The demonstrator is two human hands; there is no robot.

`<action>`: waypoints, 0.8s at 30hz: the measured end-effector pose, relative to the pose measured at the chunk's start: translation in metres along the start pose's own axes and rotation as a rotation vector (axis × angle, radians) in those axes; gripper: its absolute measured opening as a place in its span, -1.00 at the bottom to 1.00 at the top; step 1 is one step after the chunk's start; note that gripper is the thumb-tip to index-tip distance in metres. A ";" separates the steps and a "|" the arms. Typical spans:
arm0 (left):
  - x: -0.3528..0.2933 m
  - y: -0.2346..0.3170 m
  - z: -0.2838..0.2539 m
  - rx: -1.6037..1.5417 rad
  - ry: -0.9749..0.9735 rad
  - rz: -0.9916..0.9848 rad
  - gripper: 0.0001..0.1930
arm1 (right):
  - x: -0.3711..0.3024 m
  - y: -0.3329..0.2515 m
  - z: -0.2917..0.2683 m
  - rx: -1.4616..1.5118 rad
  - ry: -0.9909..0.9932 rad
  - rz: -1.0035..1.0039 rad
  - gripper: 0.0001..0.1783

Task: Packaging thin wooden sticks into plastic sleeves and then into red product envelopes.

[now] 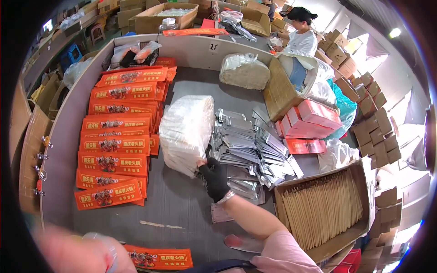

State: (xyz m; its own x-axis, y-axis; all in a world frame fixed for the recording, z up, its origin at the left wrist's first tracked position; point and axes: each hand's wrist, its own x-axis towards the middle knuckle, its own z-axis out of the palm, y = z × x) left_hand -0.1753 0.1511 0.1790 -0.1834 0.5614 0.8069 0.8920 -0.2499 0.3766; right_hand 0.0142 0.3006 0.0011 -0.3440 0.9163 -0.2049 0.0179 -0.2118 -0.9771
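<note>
My right hand, in a black fingerless glove, closes on the lower corner of a white pack wrapped in clear plastic. The pack stands tilted near the middle of the grey table; its contents are hard to make out. Just right of it lies a loose heap of flat silvery packets. My left hand is a motion blur at the lower left, so its fingers do not show. Nearest to it, a few red printed sleeves lie at the front edge.
Overlapping red sleeves fill the table's left side. A carton of wooden chopsticks stands at the right, pink-red boxes behind it. Another wrapped white pack sits by the raised back edge. A person works beyond.
</note>
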 end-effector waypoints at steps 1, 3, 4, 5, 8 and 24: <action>0.005 -0.002 0.015 -0.007 -0.005 -0.004 -0.76 | -0.002 0.004 -0.008 -0.006 0.033 -0.005 -0.80; 0.035 0.004 0.063 -0.304 -0.050 -0.128 -0.70 | -0.014 -0.002 -0.008 0.090 0.038 -0.013 -0.83; 0.026 -0.032 0.103 -0.136 -0.119 -0.061 -0.65 | -0.019 -0.001 0.000 0.106 0.012 -0.011 -0.83; 0.009 -0.061 0.127 0.021 -0.188 -0.125 -0.64 | -0.025 -0.004 0.011 0.174 -0.031 0.013 -0.80; 0.001 -0.075 0.162 0.091 -0.370 -0.395 -0.58 | -0.016 0.001 -0.006 0.156 -0.044 0.001 -0.81; 0.001 -0.060 0.157 -0.283 -0.338 -0.393 -0.89 | 0.088 -0.100 -0.003 -0.642 -0.255 -0.702 -0.70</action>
State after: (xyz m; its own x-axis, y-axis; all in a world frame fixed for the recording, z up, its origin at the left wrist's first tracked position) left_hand -0.1648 0.2905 0.0859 -0.2951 0.8631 0.4099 0.6302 -0.1466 0.7624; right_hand -0.0153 0.4034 0.0809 -0.6622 0.6470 0.3780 0.2127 0.6460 -0.7331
